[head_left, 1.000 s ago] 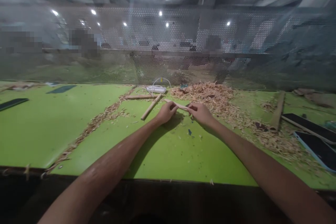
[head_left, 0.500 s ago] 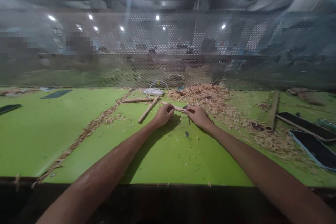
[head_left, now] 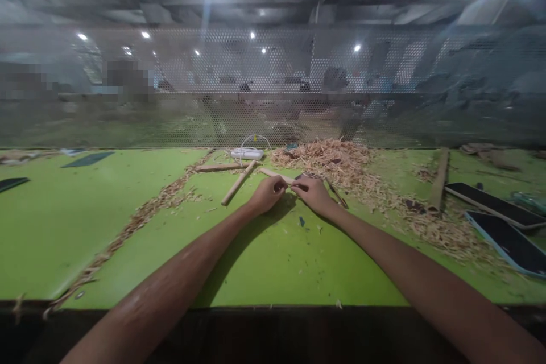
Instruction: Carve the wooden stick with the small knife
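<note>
My left hand (head_left: 268, 193) and my right hand (head_left: 313, 196) meet over the green tabletop, fingers pinched with the tips almost touching. Whatever sits between the fingertips is too small and covered to make out. Just behind them a pale wooden stick (head_left: 273, 174) slants away to the left, its right end hidden by my fingers. A dark thin object (head_left: 336, 192) lies partly behind my right hand. To the left of my left hand rests another round wooden stick (head_left: 238, 183).
A pile of wood shavings (head_left: 328, 153) lies at the back, trailing right. A white power strip (head_left: 246, 153) with a cable sits near the perforated screen (head_left: 264, 114). Two phones (head_left: 495, 205) and a wooden bar (head_left: 439, 182) lie at right. Shavings (head_left: 140, 219) line a tabletop seam at left.
My hands have come closer together, closing the gap where a pale wooden piece showed between them. The view has tilted slightly upward.
</note>
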{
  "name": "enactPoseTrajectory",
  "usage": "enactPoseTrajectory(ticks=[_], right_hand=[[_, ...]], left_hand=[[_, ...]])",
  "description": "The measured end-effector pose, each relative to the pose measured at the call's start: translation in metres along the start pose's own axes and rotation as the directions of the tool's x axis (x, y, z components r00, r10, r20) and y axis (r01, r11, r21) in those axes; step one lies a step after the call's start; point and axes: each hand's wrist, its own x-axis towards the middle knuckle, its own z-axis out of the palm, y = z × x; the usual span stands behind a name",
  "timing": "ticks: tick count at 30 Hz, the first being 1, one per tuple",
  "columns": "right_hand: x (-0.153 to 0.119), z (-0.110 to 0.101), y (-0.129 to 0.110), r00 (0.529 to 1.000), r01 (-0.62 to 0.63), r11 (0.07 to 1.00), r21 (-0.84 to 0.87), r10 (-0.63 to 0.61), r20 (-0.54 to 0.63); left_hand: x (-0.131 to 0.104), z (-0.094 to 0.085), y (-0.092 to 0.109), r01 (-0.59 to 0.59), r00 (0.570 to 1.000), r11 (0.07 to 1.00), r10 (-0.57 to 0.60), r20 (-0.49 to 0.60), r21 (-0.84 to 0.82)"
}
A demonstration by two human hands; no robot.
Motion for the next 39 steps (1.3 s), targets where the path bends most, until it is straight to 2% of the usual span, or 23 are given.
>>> enactPoseTrajectory(ticks=[11,20,29,39], right_hand=[[-0.003,0.002,-0.004,1.0,0.0,1.0,-0.001,0.0,0.013],[-0.003,0.002,-0.006,1.0,-0.01,1.0,-0.017,0.01,0.019],[-0.003,0.006,-0.001,1.0,-0.021,0.999,-0.026,0.021,-0.014],[-0.004,0.004,-0.007,1.0,-0.011,0.999,-0.031,0.012,0.008]], left_hand=[[0.0,0.001,0.005,0.076,0.997,0.988,-0.075,-0.011,0.132],[-0.002,0.001,0.008,0.082,0.996,0.988,-0.087,0.029,0.132],[-0.002,0.003,0.013,0.105,0.994,0.981,-0.108,0.01,0.161],[-0.003,0.006,0.014,0.103,0.995,0.985,-0.101,-0.018,0.14]])
